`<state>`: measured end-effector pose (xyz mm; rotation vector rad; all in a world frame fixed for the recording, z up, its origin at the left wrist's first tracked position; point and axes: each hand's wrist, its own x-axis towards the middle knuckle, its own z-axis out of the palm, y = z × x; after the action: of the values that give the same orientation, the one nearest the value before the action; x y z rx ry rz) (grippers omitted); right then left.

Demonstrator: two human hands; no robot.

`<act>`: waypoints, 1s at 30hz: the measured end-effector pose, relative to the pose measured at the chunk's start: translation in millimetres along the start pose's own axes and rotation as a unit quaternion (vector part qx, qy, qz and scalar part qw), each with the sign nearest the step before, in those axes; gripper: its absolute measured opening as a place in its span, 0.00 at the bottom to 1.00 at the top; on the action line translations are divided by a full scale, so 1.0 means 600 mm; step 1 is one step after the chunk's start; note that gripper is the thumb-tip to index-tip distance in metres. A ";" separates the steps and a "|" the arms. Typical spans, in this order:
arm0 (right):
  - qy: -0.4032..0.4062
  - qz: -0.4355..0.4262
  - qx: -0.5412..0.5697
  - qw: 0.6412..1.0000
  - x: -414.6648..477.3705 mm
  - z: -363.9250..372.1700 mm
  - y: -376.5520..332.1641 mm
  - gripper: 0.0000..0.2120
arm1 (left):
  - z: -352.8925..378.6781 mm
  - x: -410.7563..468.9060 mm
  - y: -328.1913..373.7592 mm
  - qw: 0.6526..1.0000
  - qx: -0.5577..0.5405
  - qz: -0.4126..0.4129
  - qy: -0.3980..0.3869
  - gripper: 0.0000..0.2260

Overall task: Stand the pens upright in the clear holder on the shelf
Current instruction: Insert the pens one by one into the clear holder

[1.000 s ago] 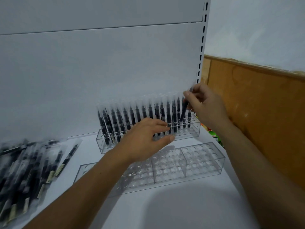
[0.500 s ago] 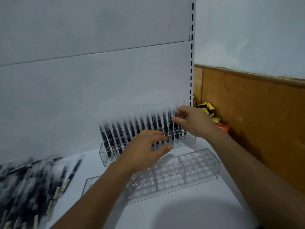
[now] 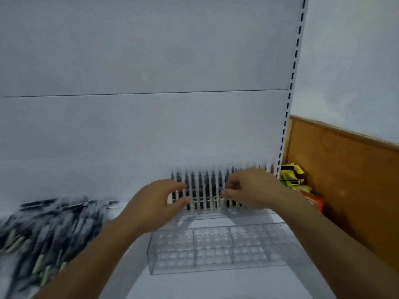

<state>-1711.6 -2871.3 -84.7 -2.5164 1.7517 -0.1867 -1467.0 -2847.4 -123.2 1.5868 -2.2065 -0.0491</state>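
The left hand (image 3: 157,203) and right hand (image 3: 252,188) curl their fingers against black pens (image 3: 213,184) standing in the clear plastic holder (image 3: 207,209); through the blur, whether either grips cannot be told.

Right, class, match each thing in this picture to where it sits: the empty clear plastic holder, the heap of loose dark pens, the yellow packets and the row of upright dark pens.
Things
1. empty clear plastic holder
2. heap of loose dark pens
3. yellow packets
4. row of upright dark pens

Places
A. far right
B. at the back, standing
C. far left, lying down
D. in front, nearest the viewer

Pairs: 1-D, 2-C, 3-A, 4-B
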 end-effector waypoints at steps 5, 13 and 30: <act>-0.060 -0.116 0.045 0.990 0.046 0.033 -0.144 0.13 | -0.023 -0.116 -0.116 0.991 0.034 -0.127 0.040 0.36; -0.128 -0.150 -0.021 0.980 0.131 0.103 -0.302 0.17 | 0.004 -0.184 -0.167 0.979 0.122 -0.165 -0.018 0.35; -0.020 -0.119 0.178 0.977 0.107 0.089 -0.266 0.05 | 0.010 -0.141 -0.160 0.964 0.161 -0.138 -0.163 0.27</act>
<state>-1533.8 -2876.8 -113.6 -2.4321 1.2627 -0.4179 -1360.7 -2804.8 -180.6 2.1983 -2.3037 -0.0346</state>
